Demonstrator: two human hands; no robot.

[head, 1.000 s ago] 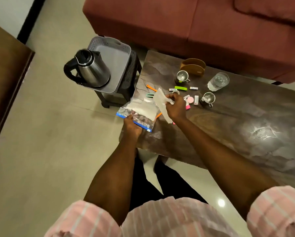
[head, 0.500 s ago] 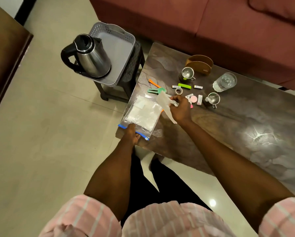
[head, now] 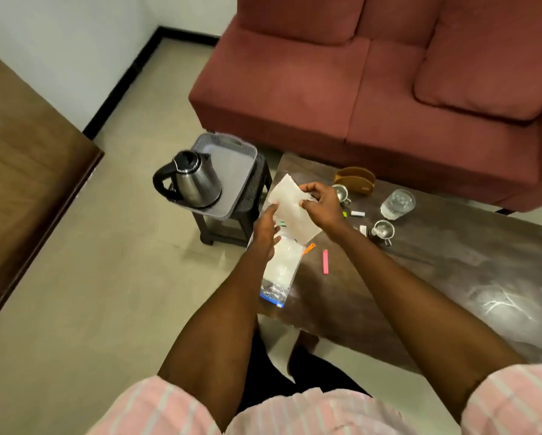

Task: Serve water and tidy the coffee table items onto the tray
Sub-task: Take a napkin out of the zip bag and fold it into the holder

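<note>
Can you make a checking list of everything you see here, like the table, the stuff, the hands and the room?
Surface: dark coffee table, glare patch near its right end.
Job's things: steel kettle stands in the grey tray on a small stool; glass of water and two small steel cups on the table.
Clutter: zip bag at the table edge, pink stick, orange stick, wooden holder, other small bits.
Grip: left hand and right hand both hold a white napkin above the bag.
Cables: nothing seen.
Surroundings: red sofa, tiled floor, wooden furniture at left.
</note>
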